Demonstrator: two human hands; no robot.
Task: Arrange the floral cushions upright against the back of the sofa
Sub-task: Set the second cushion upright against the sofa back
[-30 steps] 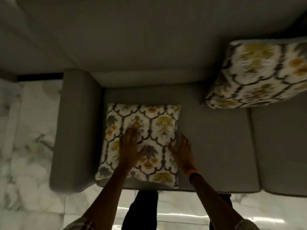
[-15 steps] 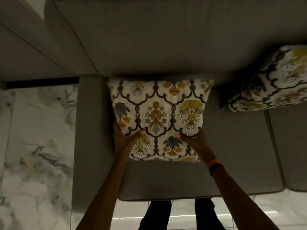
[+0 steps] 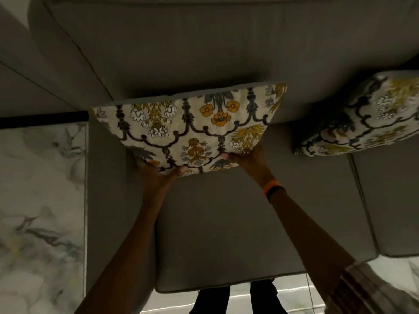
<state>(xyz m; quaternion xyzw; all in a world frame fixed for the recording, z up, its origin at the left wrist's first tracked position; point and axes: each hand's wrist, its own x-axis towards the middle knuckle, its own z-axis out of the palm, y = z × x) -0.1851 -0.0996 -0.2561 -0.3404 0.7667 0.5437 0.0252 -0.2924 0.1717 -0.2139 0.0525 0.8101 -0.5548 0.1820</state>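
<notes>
A floral cushion [image 3: 188, 130], cream with yellow flowers and dark scrolls, stands tilted near the grey sofa's back [image 3: 181, 53] at the left end of the seat. My left hand [image 3: 156, 173] grips its lower left corner. My right hand [image 3: 247, 157], with an orange and black wristband, grips its lower right edge. The fingers of both hands are hidden behind the cushion. A second floral cushion [image 3: 367, 116] leans against the sofa back at the right, partly cut off by the frame edge.
The grey seat cushion [image 3: 226, 223] lies bare below my hands, with a seam to another seat cushion [image 3: 396, 200] on the right. The sofa's left armrest [image 3: 102, 189] borders a white marble floor [image 3: 40, 200]. My dark trouser legs [image 3: 235, 300] stand at the sofa's front edge.
Both hands took hold of the cushion lying flat on the seat, lifted it and carried it back toward the sofa's backrest, tipping it upright. The view has moved closer to the sofa.
</notes>
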